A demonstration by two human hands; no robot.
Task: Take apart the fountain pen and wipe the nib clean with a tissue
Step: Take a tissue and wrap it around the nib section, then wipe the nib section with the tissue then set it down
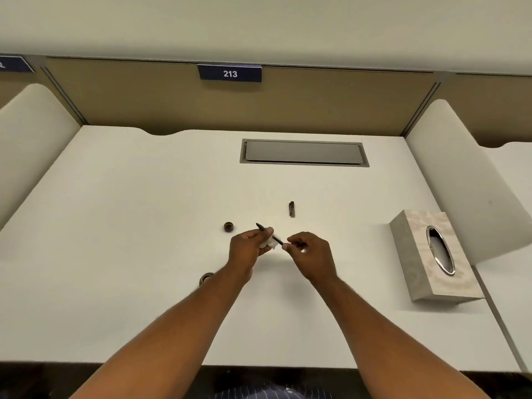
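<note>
At mid-table (138,231), held above the white top:
- Left hand (247,251): fingers curled round a wad of white tissue (269,244) and a thin dark pen part (260,227). The part lies slantwise, its far end poking up and left past the fingers and its middle buried in the tissue. The nib cannot be made out.
- Right hand (312,251): fingertips pinch the part's near end. The contact is small and partly hidden.

Lying on the table:
- Short dark pen piece (292,209), beyond the hands and apart from both. It is too small to show detail.
- Small dark round item (228,226), just left of the hands, kind unclear.
- Second round item (206,278), nearer the front edge, mostly hidden behind the left forearm.
- Grey tissue box (417,254), far right, with an oval metal-rimmed slot.
- Grey recessed flap (303,152), at the rear.

On the partition: a sign (230,74) reading "213".
</note>
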